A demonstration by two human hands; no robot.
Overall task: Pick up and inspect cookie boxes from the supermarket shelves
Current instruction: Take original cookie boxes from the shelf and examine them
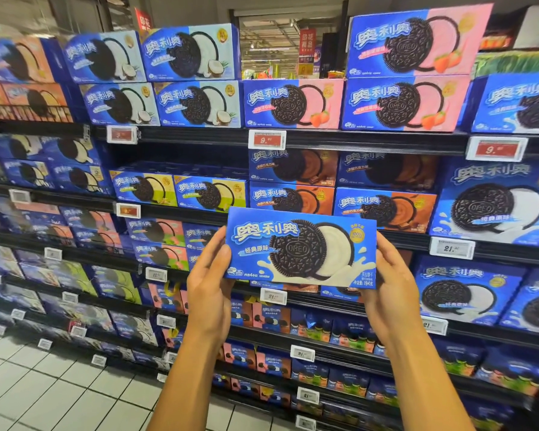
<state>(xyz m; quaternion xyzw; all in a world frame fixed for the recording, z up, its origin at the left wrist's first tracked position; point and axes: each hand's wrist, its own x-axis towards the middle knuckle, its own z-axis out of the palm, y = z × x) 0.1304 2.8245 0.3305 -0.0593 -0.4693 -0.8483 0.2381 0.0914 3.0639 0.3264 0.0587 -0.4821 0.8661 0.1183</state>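
Both forearms reach up from lower frame. We hold blue cookie box (301,247) at its short ends, front face toward us, slightly tilted, clear of shelves (339,141); judged so print stays unobstructed for reading. Left hand (210,284) grips left end, thumb along edge, fingers curled behind. Right hand (389,281) grips right end likewise. Stocked boxes behind, untouched.

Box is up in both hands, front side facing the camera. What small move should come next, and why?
Probably turn it over. The blue rectangular cardboard cookie box is held level at its short ends by the left hand and right hand, clear of the shelves. Only its printed front shows, so the back remains uninspected.
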